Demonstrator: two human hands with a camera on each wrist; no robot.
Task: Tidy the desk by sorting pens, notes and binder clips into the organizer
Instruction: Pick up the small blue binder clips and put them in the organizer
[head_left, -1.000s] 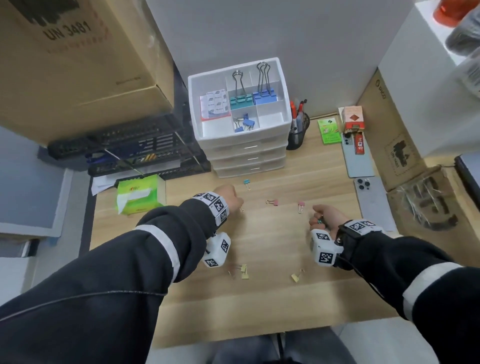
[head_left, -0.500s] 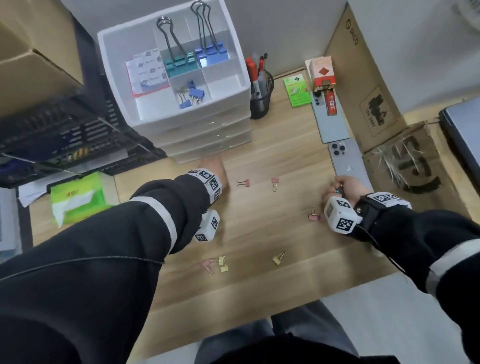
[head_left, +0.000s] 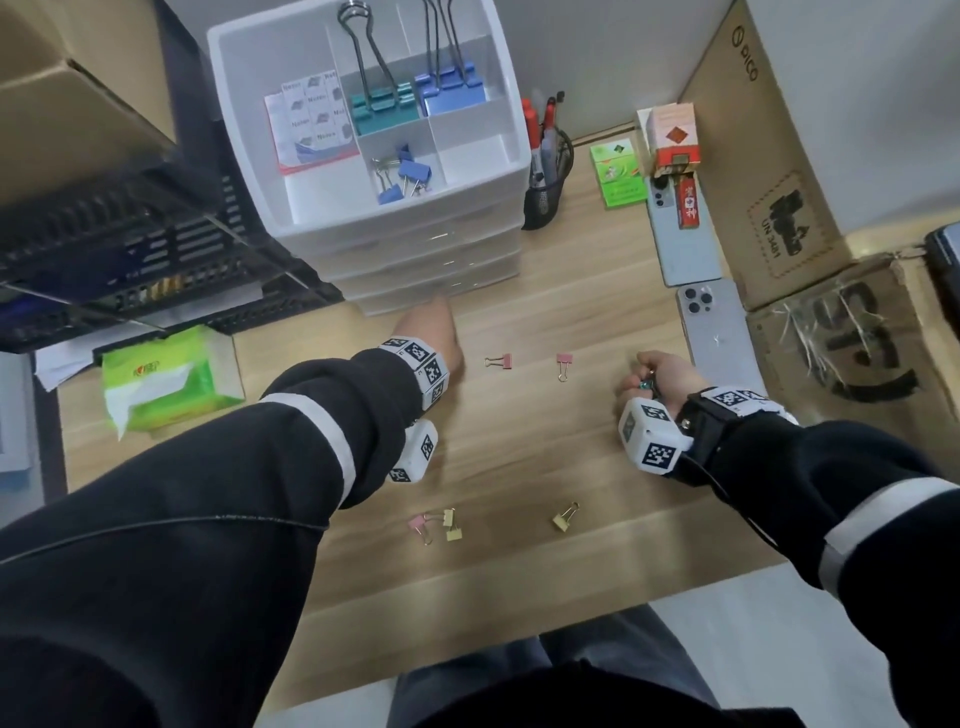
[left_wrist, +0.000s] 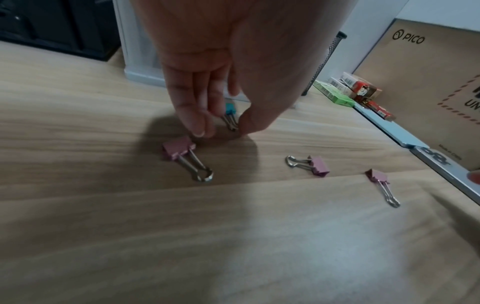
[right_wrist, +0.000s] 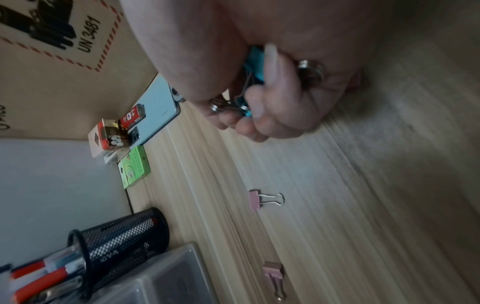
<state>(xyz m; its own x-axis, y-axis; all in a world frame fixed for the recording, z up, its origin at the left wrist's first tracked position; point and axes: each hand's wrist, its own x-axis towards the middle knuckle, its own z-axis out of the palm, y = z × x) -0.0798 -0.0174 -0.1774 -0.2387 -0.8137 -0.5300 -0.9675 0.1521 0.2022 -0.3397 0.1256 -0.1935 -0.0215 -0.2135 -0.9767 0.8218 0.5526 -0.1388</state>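
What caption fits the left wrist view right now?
Left hand reaches down, fingers closing on a small teal binder clip on the desk, three pink clips lying nearby.

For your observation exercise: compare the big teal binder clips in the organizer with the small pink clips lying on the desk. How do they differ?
The teal binder clips are far larger; the pink clips are small. The teal ones stand in a rear compartment of the organizer, handles pointing up; the pink ones lie flat and scattered, still unsorted. Both have wire handles.
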